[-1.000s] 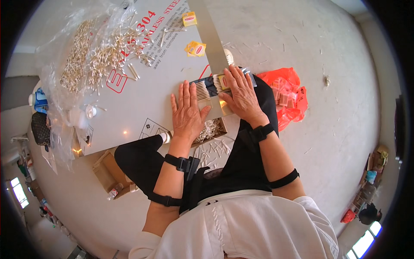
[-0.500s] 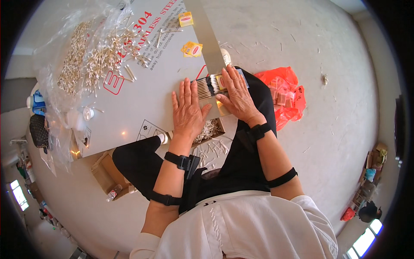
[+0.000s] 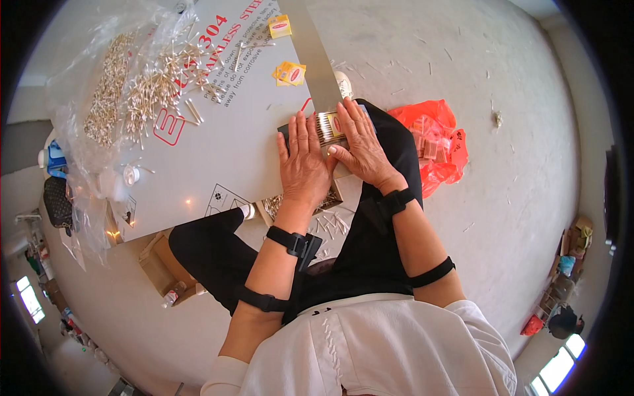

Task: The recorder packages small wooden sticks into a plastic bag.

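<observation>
My left hand (image 3: 304, 164) lies flat with fingers stretched out over the left part of a dark strip at the table's near right corner. My right hand (image 3: 362, 148) is just as flat on the right part, its thumb touching or close to the left hand. Between them shows a row of cotton swabs (image 3: 325, 129) laid side by side, with a small yellow card (image 3: 335, 123) next to my right fingers. What lies under both palms is hidden. Further up the table are a few loose yellow cards (image 3: 290, 74) and a small stack of yellow cards (image 3: 279, 26).
The grey metal table (image 3: 224, 152) carries a clear plastic bag (image 3: 79, 132) and a heap of cotton swabs (image 3: 148, 99) at left, near a small white round container (image 3: 131, 175). Below its edge sits a box of swabs (image 3: 271, 207). A red plastic bag (image 3: 456, 162) is on the floor at right.
My left hand has slid right, closer to my right hand, and now covers swabs that showed before. My right hand has hardly moved.
</observation>
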A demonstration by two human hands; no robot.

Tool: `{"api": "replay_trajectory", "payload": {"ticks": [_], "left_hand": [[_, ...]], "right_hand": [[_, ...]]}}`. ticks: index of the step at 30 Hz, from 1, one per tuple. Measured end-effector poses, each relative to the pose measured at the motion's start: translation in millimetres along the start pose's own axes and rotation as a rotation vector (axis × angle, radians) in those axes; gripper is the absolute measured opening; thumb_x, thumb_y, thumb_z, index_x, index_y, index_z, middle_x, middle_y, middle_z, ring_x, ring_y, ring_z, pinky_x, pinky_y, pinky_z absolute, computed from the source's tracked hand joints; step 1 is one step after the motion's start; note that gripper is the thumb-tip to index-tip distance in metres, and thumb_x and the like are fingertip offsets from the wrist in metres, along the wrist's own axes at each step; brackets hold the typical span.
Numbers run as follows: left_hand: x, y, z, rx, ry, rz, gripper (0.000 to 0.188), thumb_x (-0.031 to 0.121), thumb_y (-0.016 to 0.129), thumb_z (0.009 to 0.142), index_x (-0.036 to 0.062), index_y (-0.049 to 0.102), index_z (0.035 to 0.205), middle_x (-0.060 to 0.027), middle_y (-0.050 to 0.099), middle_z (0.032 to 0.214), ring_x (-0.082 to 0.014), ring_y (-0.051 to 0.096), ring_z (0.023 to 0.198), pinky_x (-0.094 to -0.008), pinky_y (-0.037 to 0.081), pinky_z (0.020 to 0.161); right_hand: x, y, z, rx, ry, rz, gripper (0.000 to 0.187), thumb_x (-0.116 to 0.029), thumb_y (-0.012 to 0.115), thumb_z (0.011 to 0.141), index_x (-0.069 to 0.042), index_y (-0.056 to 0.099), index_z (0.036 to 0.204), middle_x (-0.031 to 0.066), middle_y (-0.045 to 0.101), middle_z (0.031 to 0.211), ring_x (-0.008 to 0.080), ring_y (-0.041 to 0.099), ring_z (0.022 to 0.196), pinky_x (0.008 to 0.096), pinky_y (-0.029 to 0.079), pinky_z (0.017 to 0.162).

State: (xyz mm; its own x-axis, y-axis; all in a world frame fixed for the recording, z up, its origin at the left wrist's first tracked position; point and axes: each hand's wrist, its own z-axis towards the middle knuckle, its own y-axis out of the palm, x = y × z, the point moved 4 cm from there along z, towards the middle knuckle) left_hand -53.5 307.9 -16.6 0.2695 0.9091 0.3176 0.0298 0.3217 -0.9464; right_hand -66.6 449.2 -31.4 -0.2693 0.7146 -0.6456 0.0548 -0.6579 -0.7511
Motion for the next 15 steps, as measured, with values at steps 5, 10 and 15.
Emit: {"api": "replay_trajectory", "payload": {"ticks": [5, 10, 15], "left_hand": [[5.3, -2.1, 2.6, -0.033, 0.026, -0.004, 0.077, 0.037, 0.056, 0.093, 0.0001, 0.023, 0.152, -0.0173, 0.020, 0.160, -0.0307, 0.016, 0.150, -0.0526, 0.011, 0.120], [5.8, -3.9, 8.7, -0.053, 0.070, -0.011, 0.076, 0.035, 0.058, 0.092, -0.0020, 0.026, 0.151, -0.0158, 0.020, 0.161, -0.0289, 0.015, 0.150, -0.0516, 0.011, 0.120], [2.1, -3.6, 11.6, -0.042, 0.119, -0.021, 0.079, 0.033, 0.058, 0.093, -0.0035, 0.021, 0.152, -0.0155, 0.019, 0.161, -0.0302, 0.018, 0.149, -0.0546, 0.013, 0.119]], "right_hand": [[0.1, -0.7, -0.5, -0.002, 0.008, 0.034, 0.091, -0.064, 0.051, 0.090, -0.004, 0.025, 0.153, 0.0206, 0.019, 0.160, 0.0369, 0.015, 0.149, 0.0447, 0.014, 0.121], [4.6, -4.8, -0.3, 0.009, -0.039, 0.057, 0.089, -0.055, 0.060, 0.089, -0.003, 0.026, 0.152, 0.0208, 0.021, 0.159, 0.0362, 0.016, 0.149, 0.0442, 0.014, 0.121], [5.3, -8.0, 0.3, -0.020, -0.058, 0.196, 0.083, -0.025, 0.069, 0.083, -0.003, 0.027, 0.152, 0.0204, 0.023, 0.158, 0.0343, 0.018, 0.148, 0.0432, 0.014, 0.121]]}}
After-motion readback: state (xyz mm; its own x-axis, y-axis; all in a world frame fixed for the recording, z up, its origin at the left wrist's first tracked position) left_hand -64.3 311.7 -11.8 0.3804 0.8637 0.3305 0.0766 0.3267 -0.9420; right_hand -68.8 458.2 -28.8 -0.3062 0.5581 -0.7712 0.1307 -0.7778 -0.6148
